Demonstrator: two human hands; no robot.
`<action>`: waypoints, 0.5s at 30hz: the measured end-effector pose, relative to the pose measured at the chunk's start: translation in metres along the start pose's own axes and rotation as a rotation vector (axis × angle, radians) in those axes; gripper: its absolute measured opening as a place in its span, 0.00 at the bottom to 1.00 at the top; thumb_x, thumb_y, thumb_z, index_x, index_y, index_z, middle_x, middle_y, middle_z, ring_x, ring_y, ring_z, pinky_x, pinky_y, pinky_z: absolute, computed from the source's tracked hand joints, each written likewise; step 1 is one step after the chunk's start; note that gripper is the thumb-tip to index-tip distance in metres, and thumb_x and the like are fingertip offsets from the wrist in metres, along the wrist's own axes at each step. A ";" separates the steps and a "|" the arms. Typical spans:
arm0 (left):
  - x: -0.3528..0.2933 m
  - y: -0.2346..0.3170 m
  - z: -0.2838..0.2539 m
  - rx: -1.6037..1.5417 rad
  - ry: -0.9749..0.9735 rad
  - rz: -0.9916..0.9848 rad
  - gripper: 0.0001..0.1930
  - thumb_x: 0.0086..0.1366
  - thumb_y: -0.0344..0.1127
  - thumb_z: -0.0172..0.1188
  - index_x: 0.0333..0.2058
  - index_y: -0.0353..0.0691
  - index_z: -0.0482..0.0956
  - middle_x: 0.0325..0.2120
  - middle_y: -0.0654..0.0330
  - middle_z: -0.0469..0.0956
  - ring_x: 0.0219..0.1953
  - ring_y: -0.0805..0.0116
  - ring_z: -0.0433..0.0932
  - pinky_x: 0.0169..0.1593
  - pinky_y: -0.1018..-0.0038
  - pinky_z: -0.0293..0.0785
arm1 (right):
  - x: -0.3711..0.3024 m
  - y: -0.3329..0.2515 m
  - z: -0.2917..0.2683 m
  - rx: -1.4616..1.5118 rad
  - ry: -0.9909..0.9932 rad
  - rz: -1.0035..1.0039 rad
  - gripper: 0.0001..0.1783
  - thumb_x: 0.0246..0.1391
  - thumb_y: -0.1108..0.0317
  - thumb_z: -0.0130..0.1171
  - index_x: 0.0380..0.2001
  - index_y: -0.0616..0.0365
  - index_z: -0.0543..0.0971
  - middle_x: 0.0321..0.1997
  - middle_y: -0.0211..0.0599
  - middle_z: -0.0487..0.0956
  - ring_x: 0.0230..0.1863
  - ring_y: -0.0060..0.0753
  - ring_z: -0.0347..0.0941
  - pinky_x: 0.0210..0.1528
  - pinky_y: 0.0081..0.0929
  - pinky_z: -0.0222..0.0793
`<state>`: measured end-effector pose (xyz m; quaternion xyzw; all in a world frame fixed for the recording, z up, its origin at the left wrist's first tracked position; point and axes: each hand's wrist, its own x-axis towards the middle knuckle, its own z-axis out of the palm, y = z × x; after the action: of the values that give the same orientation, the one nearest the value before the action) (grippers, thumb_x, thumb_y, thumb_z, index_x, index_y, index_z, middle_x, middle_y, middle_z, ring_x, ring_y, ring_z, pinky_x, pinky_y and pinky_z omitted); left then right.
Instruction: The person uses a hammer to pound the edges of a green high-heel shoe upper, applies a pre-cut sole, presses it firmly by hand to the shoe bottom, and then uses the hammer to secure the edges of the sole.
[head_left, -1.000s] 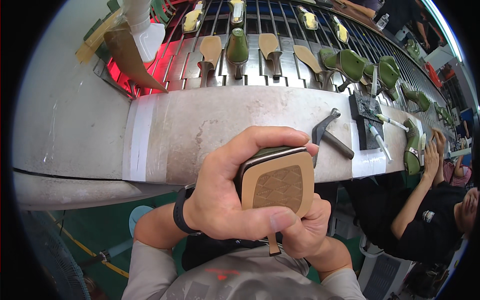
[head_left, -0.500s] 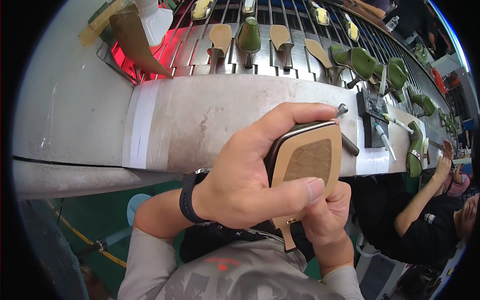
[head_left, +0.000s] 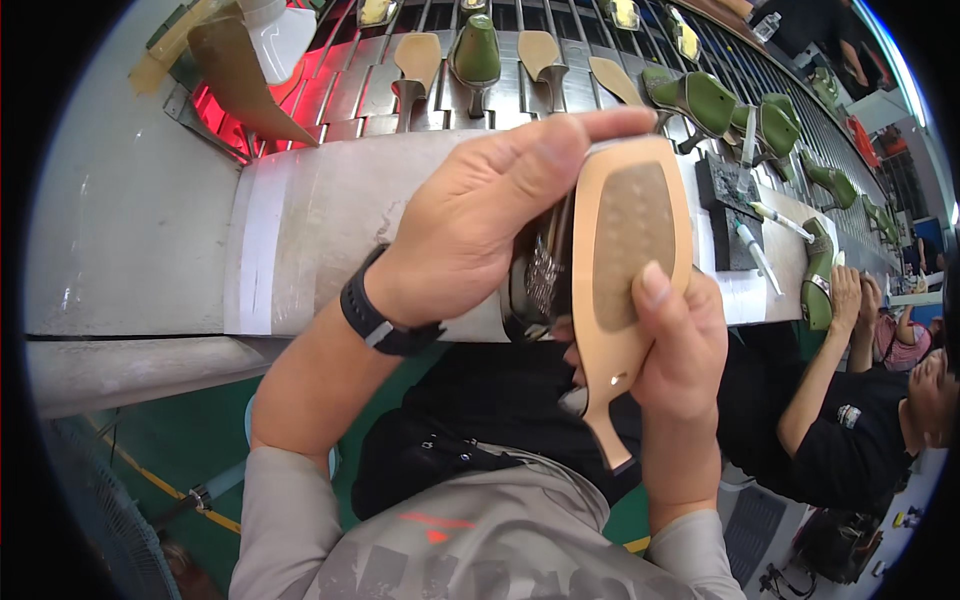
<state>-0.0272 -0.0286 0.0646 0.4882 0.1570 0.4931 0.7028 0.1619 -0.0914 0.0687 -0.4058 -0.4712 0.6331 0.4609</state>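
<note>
A high-heeled shoe [head_left: 640, 240] with a tan sole and a shiny dark upper is held up in front of me, sole toward me. Its toe points away, and the slim heel [head_left: 612, 440] points down toward my body. My right hand [head_left: 685, 345] is closed round the shoe, with the thumb pressed on the sole and some fingers hidden behind. My left hand [head_left: 480, 205], a black watch strap on its wrist, lies along the toe with its fingers stretched out. Its thumb is off the sole, and part of its fingers is hidden behind the toe.
Beyond the bench [head_left: 330, 220], a slatted metal conveyor [head_left: 350, 90] carries tan-soled pieces and green heeled shoes [head_left: 700, 105]. Right of the shoe stands a black block [head_left: 722, 205] with syringes [head_left: 755, 255]. A co-worker [head_left: 850, 400] at right handles a green shoe [head_left: 817, 275].
The shoe has moved away from my body and turned, showing more of its dark side. My left thumb has left the sole; the left hand has shifted toward the toe. My right hand keeps hold.
</note>
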 end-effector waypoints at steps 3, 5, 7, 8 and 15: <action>0.010 -0.005 -0.009 0.060 -0.032 0.051 0.31 0.83 0.49 0.47 0.72 0.29 0.63 0.62 0.53 0.77 0.63 0.70 0.76 0.68 0.71 0.71 | 0.012 -0.005 -0.011 0.091 -0.048 0.005 0.24 0.76 0.58 0.49 0.47 0.73 0.80 0.31 0.50 0.86 0.24 0.33 0.84 0.26 0.24 0.83; 0.011 -0.010 -0.009 0.091 -0.021 0.080 0.30 0.82 0.47 0.49 0.72 0.31 0.63 0.63 0.54 0.76 0.63 0.71 0.76 0.67 0.71 0.71 | 0.016 -0.001 -0.009 0.067 0.007 -0.050 0.26 0.76 0.55 0.48 0.47 0.74 0.79 0.29 0.49 0.86 0.20 0.34 0.84 0.21 0.24 0.83; 0.011 -0.011 -0.010 0.122 -0.023 0.102 0.30 0.82 0.46 0.50 0.72 0.31 0.63 0.63 0.54 0.76 0.63 0.71 0.76 0.67 0.71 0.71 | 0.017 -0.002 -0.007 0.069 0.027 -0.045 0.25 0.76 0.56 0.49 0.46 0.74 0.80 0.29 0.49 0.86 0.20 0.34 0.84 0.21 0.24 0.83; 0.011 -0.012 -0.011 0.157 -0.025 0.124 0.30 0.82 0.46 0.50 0.73 0.31 0.62 0.63 0.54 0.76 0.63 0.71 0.76 0.67 0.72 0.70 | 0.017 -0.002 -0.007 0.075 0.045 -0.041 0.25 0.76 0.56 0.49 0.46 0.74 0.80 0.29 0.49 0.86 0.20 0.33 0.84 0.21 0.24 0.83; 0.011 -0.019 -0.010 0.133 -0.042 0.135 0.31 0.82 0.43 0.48 0.75 0.31 0.56 0.64 0.54 0.74 0.65 0.70 0.73 0.68 0.71 0.68 | 0.018 -0.001 -0.007 0.008 0.040 -0.066 0.24 0.76 0.56 0.50 0.46 0.72 0.80 0.29 0.47 0.86 0.21 0.31 0.84 0.21 0.22 0.83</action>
<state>-0.0188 -0.0148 0.0467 0.5534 0.1413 0.5175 0.6371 0.1641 -0.0729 0.0667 -0.4009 -0.4726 0.6110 0.4925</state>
